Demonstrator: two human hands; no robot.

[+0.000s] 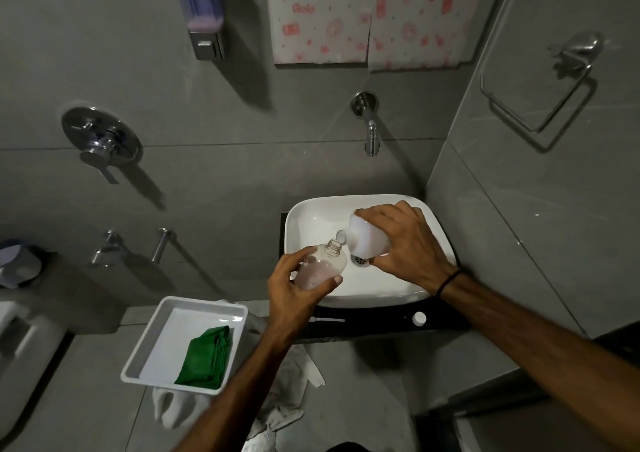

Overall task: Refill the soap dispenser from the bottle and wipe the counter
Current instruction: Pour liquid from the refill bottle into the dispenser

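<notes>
Fingers curled: left hand (291, 292) grips clear soap dispenser (323, 264), right hand (405, 240) tilts white refill bottle (367, 240) | refill underway, dispenser part-full | counter (381, 325) unwiped, green cloth (206, 356) untouched

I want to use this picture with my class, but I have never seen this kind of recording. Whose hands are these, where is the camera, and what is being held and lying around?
There is no machine here: a person wears a wide-angle camera on the head, looking down at their own two bare hands. The left hand holds a clear soap dispenser bottle, its top off, over the white sink. The right hand grips a white refill bottle, tilted so that its mouth meets the dispenser's neck. A small white cap lies on the dark counter in front of the sink. To the left, a white tray holds a folded green cloth.
</notes>
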